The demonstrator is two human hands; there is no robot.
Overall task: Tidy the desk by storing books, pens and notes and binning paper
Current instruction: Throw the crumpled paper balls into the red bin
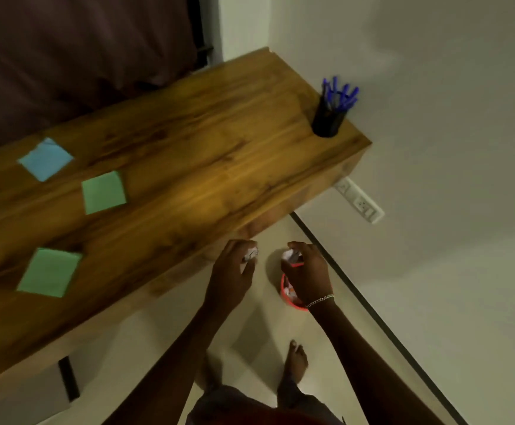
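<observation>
My left hand (pixel 233 268) grips a crumpled white paper ball (pixel 251 254) just off the desk's near right corner. My right hand (pixel 307 269) holds a second crumpled paper ball (pixel 290 256) directly above a small red bin (pixel 284 288) on the floor, which has paper inside. On the wooden desk (pixel 188 148) lie one blue sticky note (pixel 45 159) and two green sticky notes (pixel 104 192) (pixel 49 272). A black pen holder (pixel 326 119) with several blue pens (pixel 339 93) stands at the desk's far right corner.
A white wall runs along the right with a socket strip (pixel 361 204) below desk height. My bare feet (pixel 296 360) stand on the pale floor beside the bin. A dark curtain (pixel 81 41) hangs behind the desk. A drawer unit (pixel 66 381) sits under the desk.
</observation>
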